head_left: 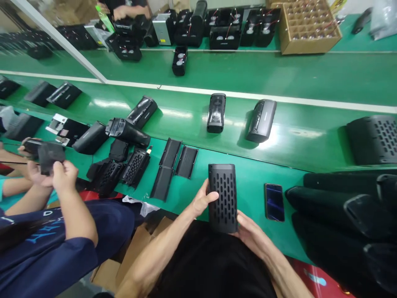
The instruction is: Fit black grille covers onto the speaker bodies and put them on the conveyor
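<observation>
A black speaker housing [222, 197] with rows of oval slots stands upright close to my chest, at the near edge of the green bench [248, 182]. My left hand [201, 201] grips its left side, thumb on the front. The lower right edge rests in my right hand [252, 233], fingers curled behind it. A dark phone [274, 202] lies flat just right of the housing.
Flat black panels [173, 165] and slotted grilles [130, 165] lie to my left. Two speaker bodies [216, 112] [261, 120] ride the conveyor belt. Stacked black housings [350, 215] fill the right. A co-worker's hands [58, 174] hold a black part on the left. A cardboard tray [307, 25] stands far back.
</observation>
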Demonstrator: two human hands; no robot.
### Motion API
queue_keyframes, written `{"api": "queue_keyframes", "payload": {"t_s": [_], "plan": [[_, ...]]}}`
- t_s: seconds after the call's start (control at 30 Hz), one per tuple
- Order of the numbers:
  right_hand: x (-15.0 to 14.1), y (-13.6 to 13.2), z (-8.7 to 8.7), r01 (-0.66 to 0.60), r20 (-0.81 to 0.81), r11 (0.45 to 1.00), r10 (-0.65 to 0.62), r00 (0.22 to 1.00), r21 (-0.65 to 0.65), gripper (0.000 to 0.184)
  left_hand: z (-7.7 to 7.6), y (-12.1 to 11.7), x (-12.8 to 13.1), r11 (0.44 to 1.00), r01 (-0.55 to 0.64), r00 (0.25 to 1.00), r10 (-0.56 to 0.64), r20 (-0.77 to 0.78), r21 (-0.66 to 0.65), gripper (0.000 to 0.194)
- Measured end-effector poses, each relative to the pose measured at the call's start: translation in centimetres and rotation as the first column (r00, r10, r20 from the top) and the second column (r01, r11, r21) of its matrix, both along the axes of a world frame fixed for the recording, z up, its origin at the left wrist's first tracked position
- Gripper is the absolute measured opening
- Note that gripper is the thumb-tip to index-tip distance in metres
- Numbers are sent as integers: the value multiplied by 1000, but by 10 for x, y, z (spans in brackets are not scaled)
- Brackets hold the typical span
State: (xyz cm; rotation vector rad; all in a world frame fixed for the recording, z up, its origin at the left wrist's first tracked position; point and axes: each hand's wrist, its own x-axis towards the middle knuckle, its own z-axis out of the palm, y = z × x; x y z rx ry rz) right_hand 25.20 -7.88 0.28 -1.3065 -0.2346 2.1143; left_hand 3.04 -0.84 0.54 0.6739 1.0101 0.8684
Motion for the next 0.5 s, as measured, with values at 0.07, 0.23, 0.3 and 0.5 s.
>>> {"api": "queue_keyframes", "payload": {"t_s": [0.07,0.23,0.3,0.5], "plan": [[14,16,9,-84,194,978,46,980,190,76,23,21,-17,948,302,945,-284,-163,96,105],[34,46,33,-485,494,797,279,823,359,104,54,38,-31,591,805,450,-662,-599,-48,117],[33,37,34,-563,492,775,385,780,287,96,49,27,-37,556,815,375,-722,-582,-164,120],[42,-15,23,-369,517,911,228,825,187,84,21,-32,-76,867,447,787,-499,-363,-221,109]]}}
